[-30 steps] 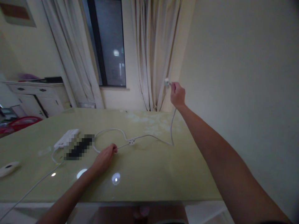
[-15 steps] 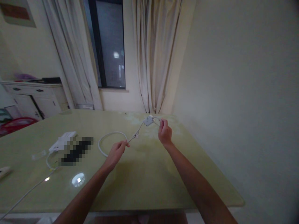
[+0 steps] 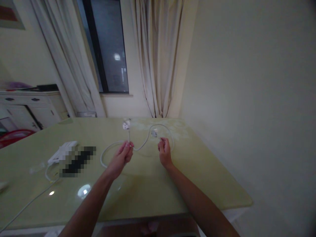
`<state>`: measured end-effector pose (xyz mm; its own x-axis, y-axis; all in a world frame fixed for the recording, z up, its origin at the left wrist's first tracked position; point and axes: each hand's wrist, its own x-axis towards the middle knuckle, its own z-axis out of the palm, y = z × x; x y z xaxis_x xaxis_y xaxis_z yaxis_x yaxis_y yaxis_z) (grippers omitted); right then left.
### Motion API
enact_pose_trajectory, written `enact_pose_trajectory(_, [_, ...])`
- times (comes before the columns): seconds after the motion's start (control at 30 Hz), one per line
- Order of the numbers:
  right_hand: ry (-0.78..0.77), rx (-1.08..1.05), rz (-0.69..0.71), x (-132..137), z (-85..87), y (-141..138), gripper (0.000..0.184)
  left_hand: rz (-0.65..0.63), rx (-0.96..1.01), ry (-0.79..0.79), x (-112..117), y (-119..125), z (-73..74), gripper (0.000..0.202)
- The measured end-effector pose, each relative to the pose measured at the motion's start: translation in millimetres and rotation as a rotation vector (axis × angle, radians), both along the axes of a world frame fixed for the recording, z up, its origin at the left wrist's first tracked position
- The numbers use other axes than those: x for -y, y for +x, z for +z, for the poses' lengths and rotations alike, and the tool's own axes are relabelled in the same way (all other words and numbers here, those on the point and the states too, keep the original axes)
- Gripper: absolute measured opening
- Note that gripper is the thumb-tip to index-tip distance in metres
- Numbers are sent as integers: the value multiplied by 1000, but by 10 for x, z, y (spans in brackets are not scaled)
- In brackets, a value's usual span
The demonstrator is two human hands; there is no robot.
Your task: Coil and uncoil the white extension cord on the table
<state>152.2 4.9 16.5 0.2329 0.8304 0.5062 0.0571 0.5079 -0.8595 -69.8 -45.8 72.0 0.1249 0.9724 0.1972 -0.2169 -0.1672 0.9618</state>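
Over the last half second, the right hand (image 3: 165,152) had drawn in and down toward the left hand (image 3: 123,153), and the connector by the left hand had swung up above it. The table (image 3: 148,194) spread under everything. Behind it hung two curtains (image 3: 66,59) beside one window (image 3: 108,46), with one cabinet (image 3: 44,107) and one red chair (image 3: 17,135) off to the left. On the table's left lay one strip (image 3: 55,157), partly blurred out, just beside one dark, pixelated thing (image 3: 77,161); both were apart from the hands. One pale object (image 3: 2,186) was cut by the left edge. The cord (image 3: 102,158) looped beside the left hand and arched between the hands above the far half of the table. Both hands were closed in narrow pinches on it, their fingers hiding the gripped stretches. Two connectors showed: one upright (image 3: 126,125) above the left hand, one tilted (image 3: 154,133) just beyond the right.
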Motion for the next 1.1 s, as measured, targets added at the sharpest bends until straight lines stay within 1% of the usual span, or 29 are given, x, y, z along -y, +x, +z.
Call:
enact_pose_trajectory(0.07, [-25, -79, 96, 36, -2, -15, 32, -23, -69, 36, -107, 342, -66, 45])
enact_pose_trajectory(0.17, [-63, -170, 203, 99, 36, 25, 32, 12, -289, 201, -240, 773, -202, 47])
enact_pose_trajectory(0.23, [-73, -177, 229, 130, 67, 59, 32, 21, -382, 310, -278, 947, -294, 46])
enact_pose_trajectory(0.3, [-85, -155, 201, 150, 90, 68, 33, 15, -409, 349, -278, 1014, -377, 46])
enact_pose_trajectory(0.37, [-81, -111, 133, 173, 102, 50, 33, 17, -388, 297, -261, 995, -443, 53])
enact_pose_trajectory(0.43, [-31, -21, 41, 216, 112, 26, 31, 12, -339, 177, -249, 932, -485, 64])
enact_pose_trajectory(0.5, [44, 124, -31, 282, 122, 20, 28, -12, -255, 29, -252, 865, -502, 75])
enact_pose_trajectory(0.57, [113, 283, -35, 357, 132, 40, 25, -44, -161, -96, -266, 820, -504, 81])
enact_pose_trajectory(0.63, [149, 406, 35, 421, 130, 68, 22, -77, -92, -169, -284, 797, -498, 83])
enact_pose_trajectory(0.7, [153, 451, 96, 463, 112, 77, 22, -85, -53, -176, -301, 782, -486, 80])
enact_pose_trajectory(0.77, [136, 425, 126, 483, 83, 55, 22, -42, -20, -136, -309, 759, -462, 72])
enact_pose_trajectory(0.83, [107, 351, 130, 489, 57, 7, 22, 6, -3, -87, -300, 723, -421, 64])
enact_pose_trajectory(0.9, [71, 268, 145, 488, 51, -48, 23, 25, -3, -32, -270, 680, -370, 60])
enact_pose_trajectory(1.0, [41, 135, 177, 461, 82, -103, 27, 57, -8, 42, -208, 635, -304, 60])
enact_pose_trajectory(1.1, [-16, 36, 223, 391, 109, -110, 35, 107, -5, 51, -169, 627, -303, 60])
